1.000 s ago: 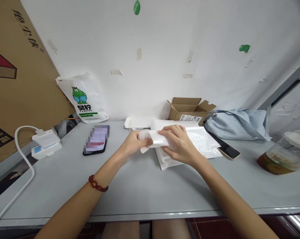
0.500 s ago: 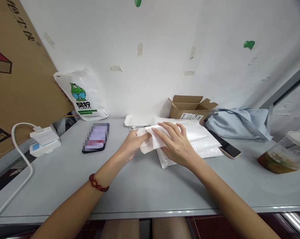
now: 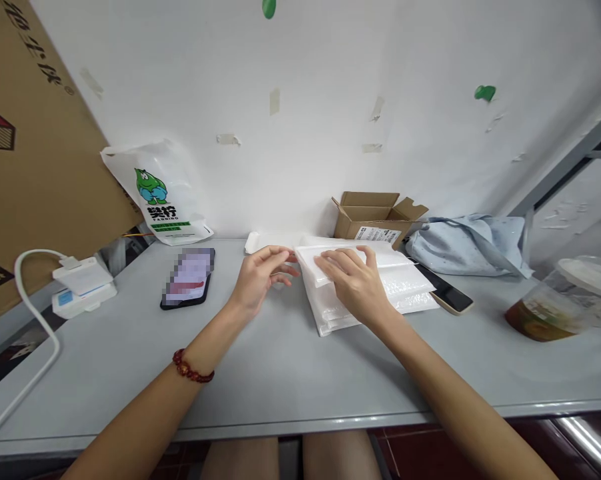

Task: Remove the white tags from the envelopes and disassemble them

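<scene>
A white padded mailer lies on the grey table, its flap folded down over the upper left part. My right hand rests on that flap, fingers spread and pressing on it, gripping nothing. Just off the mailer's left edge is my left hand, fingers apart and slightly bent. Its fingertips are at the mailer's upper left corner, and whether they touch it I cannot tell. A bead bracelet circles my left wrist.
Behind the mailer stand an open cardboard box and a flat white box. A dark phone, a pale blue cloth bag and a drink container are at right. Another phone and white chargers lie left.
The flap that both hands held raised now lies down on the mailer. My left hand has let go of its end and moved slightly left; my right hand stays on the flap.
</scene>
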`<state>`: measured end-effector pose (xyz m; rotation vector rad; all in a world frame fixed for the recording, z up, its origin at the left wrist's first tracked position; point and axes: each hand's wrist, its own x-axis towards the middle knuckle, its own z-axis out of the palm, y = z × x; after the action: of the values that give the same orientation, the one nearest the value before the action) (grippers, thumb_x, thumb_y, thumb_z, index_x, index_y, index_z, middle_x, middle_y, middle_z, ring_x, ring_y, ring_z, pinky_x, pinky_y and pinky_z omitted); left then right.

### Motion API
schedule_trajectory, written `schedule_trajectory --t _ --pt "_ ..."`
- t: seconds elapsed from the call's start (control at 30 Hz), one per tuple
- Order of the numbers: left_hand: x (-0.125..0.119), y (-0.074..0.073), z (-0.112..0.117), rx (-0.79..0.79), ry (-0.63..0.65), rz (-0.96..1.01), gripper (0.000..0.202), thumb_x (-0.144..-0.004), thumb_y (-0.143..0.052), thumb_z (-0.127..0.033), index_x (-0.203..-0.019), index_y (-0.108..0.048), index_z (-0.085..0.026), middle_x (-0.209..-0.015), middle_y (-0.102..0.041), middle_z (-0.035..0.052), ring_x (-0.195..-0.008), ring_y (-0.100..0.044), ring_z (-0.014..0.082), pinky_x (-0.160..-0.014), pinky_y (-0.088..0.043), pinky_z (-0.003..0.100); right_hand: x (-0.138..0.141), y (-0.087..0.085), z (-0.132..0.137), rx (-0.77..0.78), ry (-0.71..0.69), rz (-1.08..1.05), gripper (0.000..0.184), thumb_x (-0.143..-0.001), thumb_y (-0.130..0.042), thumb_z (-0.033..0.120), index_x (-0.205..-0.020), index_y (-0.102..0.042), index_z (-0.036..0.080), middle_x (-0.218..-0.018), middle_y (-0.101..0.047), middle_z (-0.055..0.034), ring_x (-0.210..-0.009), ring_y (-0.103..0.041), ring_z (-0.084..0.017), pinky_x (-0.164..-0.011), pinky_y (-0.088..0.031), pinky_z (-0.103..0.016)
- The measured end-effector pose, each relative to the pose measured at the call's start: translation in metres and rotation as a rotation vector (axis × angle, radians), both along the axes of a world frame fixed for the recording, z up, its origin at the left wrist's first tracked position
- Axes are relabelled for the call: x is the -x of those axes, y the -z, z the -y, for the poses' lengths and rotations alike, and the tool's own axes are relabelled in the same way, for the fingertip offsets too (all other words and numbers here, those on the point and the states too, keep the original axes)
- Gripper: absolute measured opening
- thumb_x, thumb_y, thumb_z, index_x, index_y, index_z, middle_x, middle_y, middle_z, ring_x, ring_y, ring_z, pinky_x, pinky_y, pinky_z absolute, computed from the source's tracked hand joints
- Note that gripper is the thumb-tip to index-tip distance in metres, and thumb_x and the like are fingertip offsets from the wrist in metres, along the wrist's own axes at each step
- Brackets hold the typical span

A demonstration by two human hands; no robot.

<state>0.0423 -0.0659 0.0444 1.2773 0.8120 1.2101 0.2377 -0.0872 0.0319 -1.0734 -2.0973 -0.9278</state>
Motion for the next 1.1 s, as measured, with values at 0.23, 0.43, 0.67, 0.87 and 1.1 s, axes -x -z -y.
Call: schedule_trajectory --t 0.23,0.43,0.67,0.87,1.1 --pt "-0.018 0.027 0.003 -0.479 -0.174 -0.346 0.021 -0.081 -0.055 -0.022 -0.098 -0.067 -0.021 -0.111 -0.055 0.0075 -0.080 -0.058 0.0128 -0.058 -0.050 0.022 0.001 -0.003 0.002 -0.037 -0.065 -0.034 0.030 -0.088 -0.039 0.001 -0.097 -0.062 0.019 -0.089 -0.072 0.0004 -0.086 -0.060 -0.012 -0.095 -0.024 -0.036" --pt "-0.027 0.030 0.003 -0.467 -0.262 -0.324 0.016 -0.083 -0.053 -0.025 -0.084 -0.067 -0.017 -0.080 -0.063 0.0036 -0.065 -0.057 0.0117 -0.055 -0.047 0.022 0.003 -0.006 0.004 -0.126 -0.004 -0.158 0.026 -0.087 -0.047 0.009 -0.107 -0.059 0.020 -0.104 -0.066 -0.0067 -0.099 -0.055 -0.017 -0.091 -0.030 -0.036" --pt "-0.028 0.025 -0.005 -0.052 -0.188 -0.158 0.021 -0.074 -0.066 -0.030 -0.082 -0.062 -0.011 -0.050 -0.058 -0.0010 -0.045 -0.052 0.0106 -0.046 -0.042 0.022 -0.008 -0.010 -0.004 -0.036 0.142 -0.251 0.021 -0.089 -0.046 0.017 -0.105 -0.059 0.020 -0.116 -0.058 -0.0118 -0.107 -0.049 -0.024 -0.088 -0.033 -0.039" --pt "-0.024 0.026 -0.012 0.075 -0.184 -0.109 0.059 -0.072 -0.067 -0.023 -0.124 -0.043 -0.008 -0.048 -0.059 -0.0029 -0.042 -0.051 0.0103 -0.045 -0.042 0.021 -0.016 -0.002 -0.013 0.244 0.207 -0.238 0.019 -0.088 -0.050 0.024 -0.104 -0.059 0.021 -0.124 -0.055 -0.0116 -0.110 -0.047 -0.027 -0.087 -0.032 -0.044" --pt "-0.021 0.023 -0.013 0.036 -0.135 -0.052 0.052 -0.069 -0.069 -0.026 -0.115 -0.051 -0.010 -0.048 -0.059 -0.0037 -0.042 -0.052 0.0100 -0.043 -0.041 0.020 -0.018 -0.004 -0.012 0.284 0.182 -0.248 0.022 -0.088 -0.052 0.034 -0.104 -0.058 0.021 -0.121 -0.057 -0.0120 -0.109 -0.048 -0.027 -0.090 -0.030 -0.047"
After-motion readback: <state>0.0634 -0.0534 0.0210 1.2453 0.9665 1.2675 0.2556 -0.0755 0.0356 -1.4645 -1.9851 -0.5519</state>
